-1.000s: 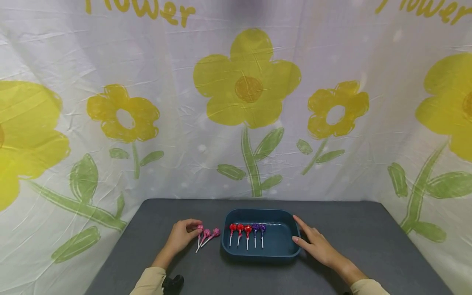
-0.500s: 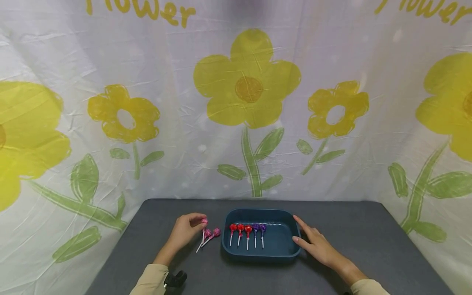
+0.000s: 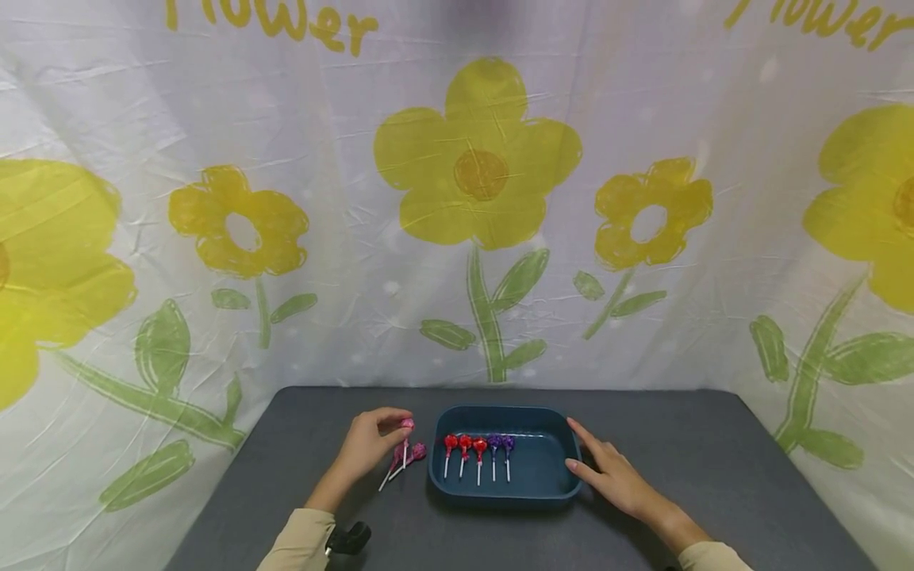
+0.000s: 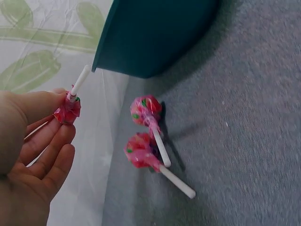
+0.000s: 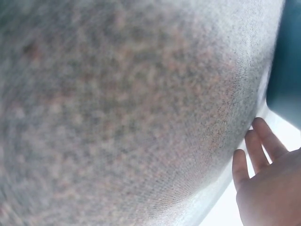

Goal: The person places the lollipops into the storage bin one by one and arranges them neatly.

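My left hand (image 3: 366,441) pinches a pink lollipop (image 4: 68,111) by its wrapped head between thumb and fingers, raised off the table with its white stick pointing away from the palm. Beneath it, two more pink lollipops (image 4: 146,110) lie close together on the table, left of a dark teal tray (image 3: 507,493). Inside the tray, red lollipops (image 3: 466,442) and purple lollipops (image 3: 508,442) form a row with sticks toward me. My right hand (image 3: 616,476) rests against the tray's right end, thumb and fingers extended on the rim.
The dark grey table (image 3: 400,535) carries the tray near its middle. A white cloth with yellow flowers (image 3: 481,174) hangs behind the table and along its sides. A black strap device (image 3: 348,539) is on the left wrist.
My left hand has lifted the pink lollipop from beside the other two and carried it right, toward the tray. The right hand and the tray have stayed in place.
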